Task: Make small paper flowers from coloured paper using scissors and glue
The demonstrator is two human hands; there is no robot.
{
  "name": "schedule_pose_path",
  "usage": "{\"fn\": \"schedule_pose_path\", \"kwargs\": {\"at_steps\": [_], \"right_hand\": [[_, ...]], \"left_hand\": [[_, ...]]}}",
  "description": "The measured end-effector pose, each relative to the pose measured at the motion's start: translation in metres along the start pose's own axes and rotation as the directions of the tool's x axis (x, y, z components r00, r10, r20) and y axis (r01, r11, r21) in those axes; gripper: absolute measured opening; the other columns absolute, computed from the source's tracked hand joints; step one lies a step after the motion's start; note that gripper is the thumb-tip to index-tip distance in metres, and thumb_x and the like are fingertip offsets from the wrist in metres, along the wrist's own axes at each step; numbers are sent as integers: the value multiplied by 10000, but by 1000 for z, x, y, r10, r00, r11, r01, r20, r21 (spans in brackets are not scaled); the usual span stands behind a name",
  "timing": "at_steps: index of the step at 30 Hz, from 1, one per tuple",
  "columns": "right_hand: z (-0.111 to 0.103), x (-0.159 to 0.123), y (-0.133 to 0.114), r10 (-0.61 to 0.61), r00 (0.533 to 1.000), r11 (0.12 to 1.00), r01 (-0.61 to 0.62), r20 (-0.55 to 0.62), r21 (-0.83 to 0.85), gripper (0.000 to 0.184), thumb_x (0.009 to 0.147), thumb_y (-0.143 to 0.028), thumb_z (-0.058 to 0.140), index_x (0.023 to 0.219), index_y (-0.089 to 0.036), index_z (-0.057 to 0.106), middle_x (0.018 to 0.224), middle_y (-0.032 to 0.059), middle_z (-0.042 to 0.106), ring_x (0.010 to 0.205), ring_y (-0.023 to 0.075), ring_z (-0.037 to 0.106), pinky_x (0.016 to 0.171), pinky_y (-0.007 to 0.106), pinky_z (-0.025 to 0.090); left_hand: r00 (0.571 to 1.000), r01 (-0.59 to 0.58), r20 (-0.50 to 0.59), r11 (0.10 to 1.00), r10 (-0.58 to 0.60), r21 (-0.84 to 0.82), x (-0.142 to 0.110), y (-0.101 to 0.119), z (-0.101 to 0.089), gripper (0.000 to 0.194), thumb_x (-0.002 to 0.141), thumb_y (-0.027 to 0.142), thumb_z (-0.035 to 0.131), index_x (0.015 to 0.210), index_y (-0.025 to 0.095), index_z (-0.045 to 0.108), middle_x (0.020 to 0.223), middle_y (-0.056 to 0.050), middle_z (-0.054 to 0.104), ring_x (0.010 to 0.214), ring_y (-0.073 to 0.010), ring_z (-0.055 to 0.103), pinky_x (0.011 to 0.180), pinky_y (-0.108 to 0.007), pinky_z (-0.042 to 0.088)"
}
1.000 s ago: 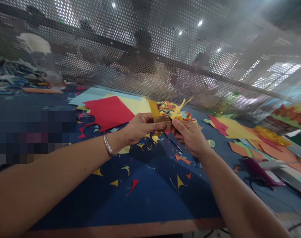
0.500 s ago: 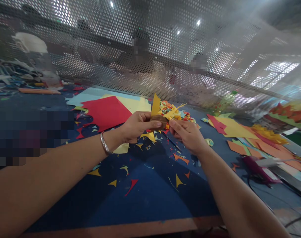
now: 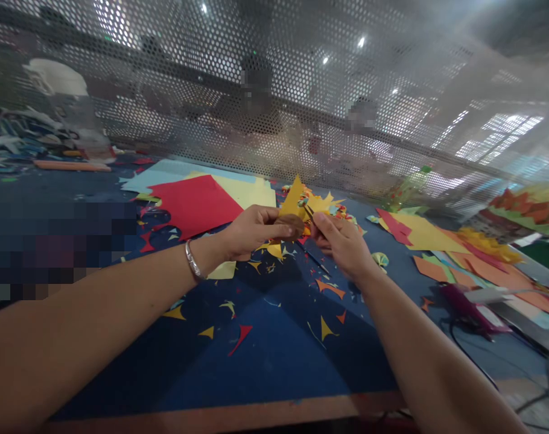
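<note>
My left hand [image 3: 256,232] is closed, with thumb and fingers pinching a piece of yellow paper [image 3: 292,198] that stands up in a point. A rounded brown piece [image 3: 290,226] is also at those fingertips; what it is, I cannot tell. My right hand [image 3: 340,238] is closed round a small dark two-pointed tool [image 3: 307,211], its tips aimed up and left at the yellow paper. Whether it is scissors or tweezers is hidden by the fingers. Behind the hands lies a heap of small coloured paper bits [image 3: 342,214].
Red paper [image 3: 197,208] with scalloped edges lies left, over pale sheets. Coloured scraps [image 3: 241,339] dot the blue table [image 3: 274,380]. Orange and yellow sheets [image 3: 437,232] and a purple device [image 3: 473,310] with cables are right. A perforated screen [image 3: 292,138] stands behind.
The dark tool's points now show above my right hand. The yellow paper in my left hand has shifted slightly right and tilted.
</note>
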State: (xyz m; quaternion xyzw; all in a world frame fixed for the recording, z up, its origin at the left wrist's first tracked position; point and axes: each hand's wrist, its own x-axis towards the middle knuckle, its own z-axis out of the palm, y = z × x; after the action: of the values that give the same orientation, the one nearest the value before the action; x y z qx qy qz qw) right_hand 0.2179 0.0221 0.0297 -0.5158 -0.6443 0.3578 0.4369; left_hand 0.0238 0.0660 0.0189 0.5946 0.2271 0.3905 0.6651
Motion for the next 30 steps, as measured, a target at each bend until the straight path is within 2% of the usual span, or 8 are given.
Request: {"fn": "schedule_pose_path", "kwargs": {"at_steps": [4,6,8,12,16,19,22,30], "right_hand": [[1,1,1,-143,990,971,138,-14,-193,465,780,-582,677,648,-195,454,587,-60,360,523,77,306,491,243,262],[1,2,3,-170,985,958,167,11,-233,416,754,-531,720,677,-185,503,628,-45,413,569,90,361,530,250,306],[1,2,5,-169,985,963,168,10,-212,358,765,-498,714,749,-175,560,645,-40,444,585,100,390,549,256,332],[1,1,5,-206,976,971,195,-68,-141,313,781,-455,711,811,-178,569,665,-43,457,584,96,395,548,248,334],[3,-2,0,-204,977,975,196,-69,-101,315,801,-464,702,834,-183,565,652,-48,435,562,89,365,521,242,303],[4,-4,-1,-194,980,977,188,-46,-101,352,828,-529,657,813,-189,567,619,-51,399,531,87,327,488,243,265],[5,-3,0,-123,992,992,123,-16,-25,443,865,-626,546,793,-189,568,574,-62,331,484,81,278,452,245,217],[4,-3,1,-70,996,998,70,64,-5,457,905,-609,500,822,-170,593,534,-74,329,463,66,259,442,224,209]], "left_hand": [[998,44,35,993,-48,108,0,-3,-1,147,673,194,763,799,124,736,716,-21,707,675,-113,619,665,-249,478],[997,46,61,990,-55,135,0,-6,-1,167,655,211,784,786,131,719,714,-19,697,697,-131,629,668,-262,480],[998,40,46,994,-45,106,0,-9,0,208,636,218,809,787,133,695,721,-14,687,705,-132,631,682,-268,481],[999,21,-47,997,-24,-78,0,-12,6,263,641,242,834,772,127,638,728,3,664,693,-99,621,721,-261,482],[996,-30,-87,989,18,-142,-1,-11,11,241,714,288,795,740,138,608,748,-5,668,731,-107,639,716,-255,488],[991,-86,-108,993,77,-81,0,-10,9,212,768,305,752,793,154,605,805,-14,688,772,-118,654,670,-238,482],[986,-106,-132,994,104,-9,1,-8,5,192,806,311,714,855,155,614,846,-35,711,759,-113,654,651,-231,473],[976,-152,-151,987,157,46,1,-4,1,243,793,314,722,948,133,669,890,-59,718,766,-114,630,692,-247,464]]}}
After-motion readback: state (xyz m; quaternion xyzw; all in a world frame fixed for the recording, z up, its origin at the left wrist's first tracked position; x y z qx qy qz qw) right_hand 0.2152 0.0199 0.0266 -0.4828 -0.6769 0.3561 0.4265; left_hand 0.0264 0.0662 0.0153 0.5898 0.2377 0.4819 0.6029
